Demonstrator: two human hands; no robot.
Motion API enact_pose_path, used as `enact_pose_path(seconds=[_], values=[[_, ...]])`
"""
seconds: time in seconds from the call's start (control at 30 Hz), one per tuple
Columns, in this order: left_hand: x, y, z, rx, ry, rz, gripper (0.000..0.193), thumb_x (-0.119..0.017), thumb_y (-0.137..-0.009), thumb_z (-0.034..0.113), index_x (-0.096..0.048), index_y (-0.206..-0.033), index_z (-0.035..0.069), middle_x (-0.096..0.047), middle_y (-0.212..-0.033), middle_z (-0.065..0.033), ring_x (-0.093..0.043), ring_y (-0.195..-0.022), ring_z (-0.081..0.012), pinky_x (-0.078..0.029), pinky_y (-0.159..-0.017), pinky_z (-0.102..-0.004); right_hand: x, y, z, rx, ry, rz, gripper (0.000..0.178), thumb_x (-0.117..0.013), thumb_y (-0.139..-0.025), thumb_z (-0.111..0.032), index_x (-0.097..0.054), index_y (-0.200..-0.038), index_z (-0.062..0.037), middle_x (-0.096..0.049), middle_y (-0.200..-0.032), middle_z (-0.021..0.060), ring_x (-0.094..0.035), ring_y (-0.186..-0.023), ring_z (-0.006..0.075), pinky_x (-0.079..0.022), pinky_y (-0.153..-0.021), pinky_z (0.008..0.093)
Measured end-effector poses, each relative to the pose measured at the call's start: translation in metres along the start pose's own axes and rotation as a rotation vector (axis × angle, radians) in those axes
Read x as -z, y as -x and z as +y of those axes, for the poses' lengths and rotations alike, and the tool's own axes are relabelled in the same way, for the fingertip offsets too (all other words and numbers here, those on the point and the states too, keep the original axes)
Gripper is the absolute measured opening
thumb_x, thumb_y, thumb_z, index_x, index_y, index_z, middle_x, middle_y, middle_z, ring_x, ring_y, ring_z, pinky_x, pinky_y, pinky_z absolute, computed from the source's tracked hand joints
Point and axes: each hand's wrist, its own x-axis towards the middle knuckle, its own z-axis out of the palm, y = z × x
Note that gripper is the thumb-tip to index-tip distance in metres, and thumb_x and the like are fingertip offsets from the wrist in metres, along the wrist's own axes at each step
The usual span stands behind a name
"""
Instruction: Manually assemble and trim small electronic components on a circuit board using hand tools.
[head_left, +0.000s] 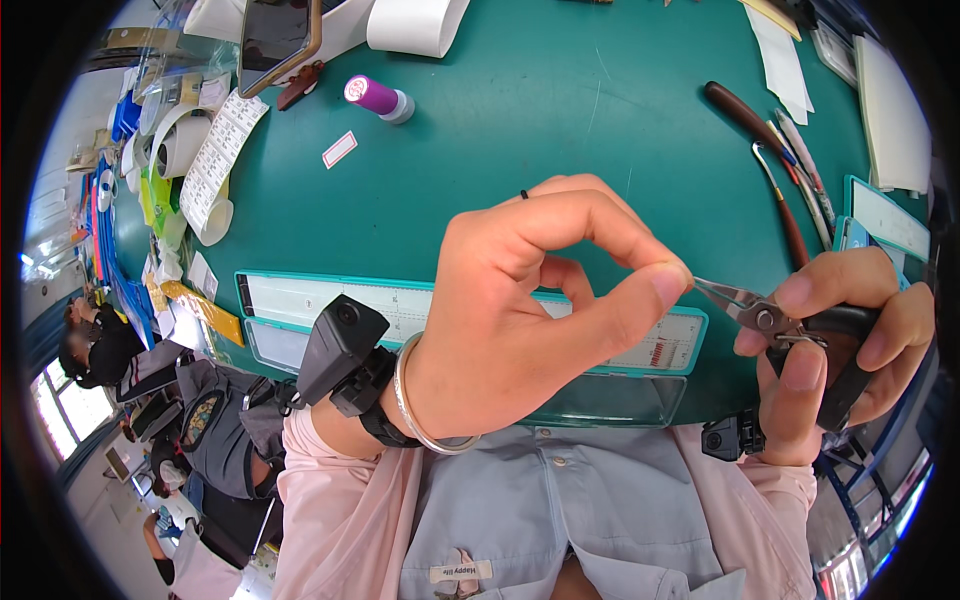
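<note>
My left hand (495,330) is raised over the near part of the table, thumb and forefinger pinched together. Whatever lies between those fingertips is too small to make out. At the right, my right hand (798,395) grips a pair of small pliers (765,318) with black handles and slim metal jaws. The jaw tips point left and meet the left fingertips. Beneath the left hand lies a long, flat, teal-edged case (330,298) with a white, ruler-like inside, partly covered by that hand.
On the green table (500,120), a purple stamp (375,96) stands near a small red-edged label (340,150). Paper strips (225,160) and a phone (280,40) lie far left. To the right are a brown-handled tool (740,108), a hooked tool (790,225) and several pens (808,180).
</note>
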Motion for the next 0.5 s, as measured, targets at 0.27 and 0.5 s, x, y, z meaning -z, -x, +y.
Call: enact_pose_path(seconds=[0.27, 0.5], values=[[0.0001, 0.0003, -0.0015, -0.016, -0.005, -0.002, 0.003, -0.068, -0.091, -0.003, -0.068, -0.093, -0.006, -0.065, -0.094, -0.0123, -0.062, -0.084, -0.0151, -0.052, -0.073, -0.0267, 0.0009, -0.0004, 0.001, 0.008, 0.022, 0.002, 0.05, -0.079, -0.09, -0.022, -0.032, -0.105, -0.0139, -0.061, -0.103, 0.017, -0.066, -0.063, 0.0149, -0.062, -0.063, 0.027], [0.0005, 0.0003, 0.0005, -0.006, -0.006, -0.005, 0.004, -0.069, -0.091, -0.003, -0.069, -0.093, -0.006, -0.065, -0.095, -0.0125, -0.062, -0.084, -0.0149, -0.053, -0.072, -0.0263, 0.0006, 0.0002, -0.0006, -0.009, 0.031, 0.002, 0.051, -0.08, -0.089, -0.021, -0.032, -0.105, -0.0139, -0.06, -0.103, 0.0175, -0.066, -0.064, 0.0151, -0.062, -0.064, 0.0267]])
